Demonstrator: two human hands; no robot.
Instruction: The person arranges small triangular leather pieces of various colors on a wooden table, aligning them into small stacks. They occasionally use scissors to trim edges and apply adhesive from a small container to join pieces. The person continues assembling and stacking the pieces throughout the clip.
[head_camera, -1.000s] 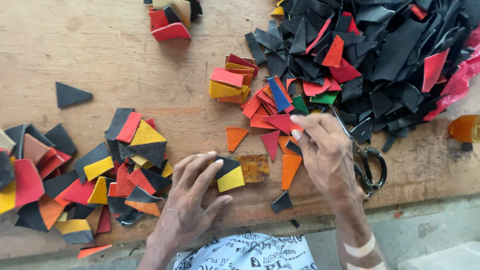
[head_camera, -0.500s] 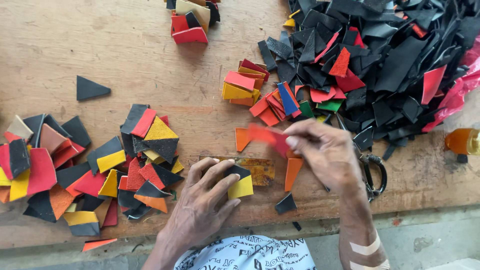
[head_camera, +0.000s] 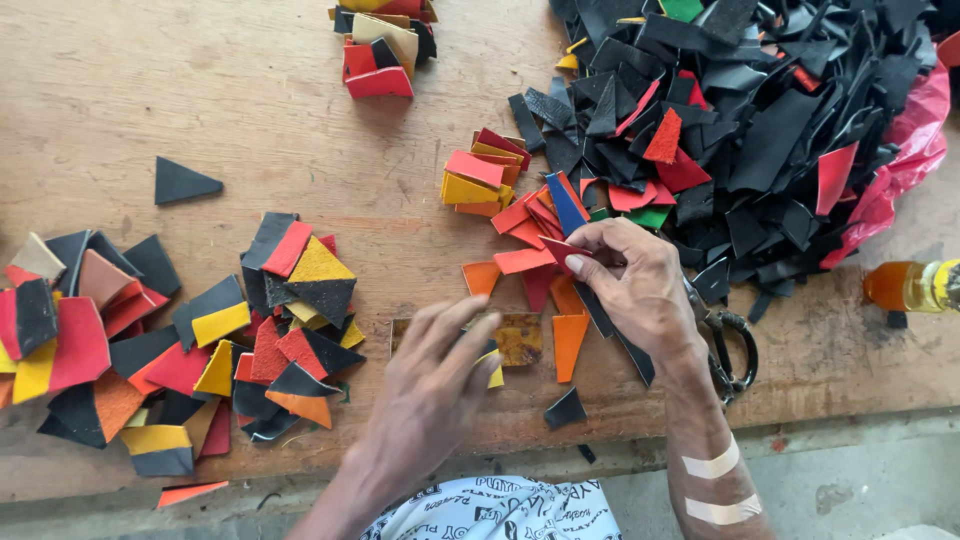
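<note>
My right hand (head_camera: 640, 290) pinches a small dark red triangular leather piece (head_camera: 558, 248) between thumb and forefinger, just in front of a heap of red and orange pieces (head_camera: 530, 215). My left hand (head_camera: 435, 385) lies flat with fingers spread, its fingertips on a black and yellow piece (head_camera: 493, 372) beside a brown stained square (head_camera: 520, 340). An orange triangle (head_camera: 570, 342) lies between the two hands. Black scissors (head_camera: 728, 352) lie partly hidden under my right wrist.
A large pile of black scraps (head_camera: 760, 120) fills the back right, on red plastic (head_camera: 900, 160). Sorted multicoloured pieces (head_camera: 180, 340) spread at the left. A small stack (head_camera: 385, 45) lies at the back. An orange bottle (head_camera: 910, 285) lies at the right, near the wooden table's (head_camera: 200, 90) edge.
My right hand picked the dark red piece up off the table and carried it a little back toward the red and orange heap. My left hand shifted slightly right over the black and yellow piece.
</note>
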